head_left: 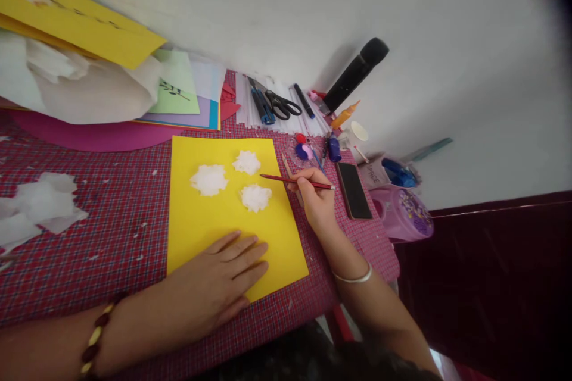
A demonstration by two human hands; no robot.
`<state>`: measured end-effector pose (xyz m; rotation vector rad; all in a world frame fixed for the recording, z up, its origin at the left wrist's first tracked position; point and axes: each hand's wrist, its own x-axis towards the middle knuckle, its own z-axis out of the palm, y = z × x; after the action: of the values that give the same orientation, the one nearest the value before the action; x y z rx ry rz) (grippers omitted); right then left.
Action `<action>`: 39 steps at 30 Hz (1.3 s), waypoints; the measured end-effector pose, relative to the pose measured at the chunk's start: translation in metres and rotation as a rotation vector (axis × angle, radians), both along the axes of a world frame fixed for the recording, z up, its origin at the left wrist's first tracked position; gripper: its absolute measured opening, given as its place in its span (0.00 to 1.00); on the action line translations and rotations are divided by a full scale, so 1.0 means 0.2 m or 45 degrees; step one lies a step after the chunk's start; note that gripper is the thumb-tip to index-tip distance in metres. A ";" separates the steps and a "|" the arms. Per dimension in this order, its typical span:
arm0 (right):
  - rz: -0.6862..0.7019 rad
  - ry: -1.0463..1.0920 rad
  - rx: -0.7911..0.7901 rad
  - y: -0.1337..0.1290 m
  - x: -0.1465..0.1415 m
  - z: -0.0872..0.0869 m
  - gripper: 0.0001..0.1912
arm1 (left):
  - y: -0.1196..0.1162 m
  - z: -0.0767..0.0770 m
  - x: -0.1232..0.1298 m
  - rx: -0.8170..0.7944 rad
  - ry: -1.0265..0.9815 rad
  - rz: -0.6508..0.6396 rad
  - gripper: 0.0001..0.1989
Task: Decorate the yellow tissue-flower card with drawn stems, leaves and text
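The yellow sheet (201,226) lies flat on the counter (369,253), over a checked cloth (120,190), with three white tufts on its upper half: one at the left (209,180), one at the upper right (246,162) and one at the lower right (256,197). The two hands are apart. The left hand (214,280) rests palm down across the sheet's lower part, fingers extended and slightly spread, gripping nothing; a beaded bracelet (92,342) circles that wrist. The right hand (316,202), at the sheet's right edge, has its thumb and fingers closed around a dark red pencil (281,178). The pencil points left, its tip just beside the two right-hand tufts and between their levels; whether it touches the sheet cannot be told. A bangle (355,278) sits on the right wrist. Just right of that hand lies a phone (354,190), face up, with a purple bottle (333,147) near its upper end. Behind the sheet, scissors (282,106), a blue cutter (263,106) and a marker (304,101) rest on white strips (243,101). Crumpled tissue (49,202) lies well to the left, with small scraps scattered between it and the sheet.
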<state>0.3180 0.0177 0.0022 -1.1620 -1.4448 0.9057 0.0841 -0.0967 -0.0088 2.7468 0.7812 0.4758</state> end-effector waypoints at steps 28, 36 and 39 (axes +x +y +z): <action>0.149 -0.172 0.005 0.00 -0.06 0.01 0.07 | 0.02 0.04 0.01 -0.001 -0.046 0.001 0.19; 0.188 -0.222 0.000 0.01 -0.07 0.00 0.08 | 0.02 0.06 0.01 -0.098 -0.021 -0.005 0.19; 0.199 -0.226 0.007 0.02 -0.06 0.00 0.08 | 0.02 0.06 0.02 -0.096 0.004 -0.009 0.19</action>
<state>0.3050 0.0214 0.0012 -1.1604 -1.7000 0.9227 0.0881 -0.0922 0.0037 2.6809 0.7739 0.4317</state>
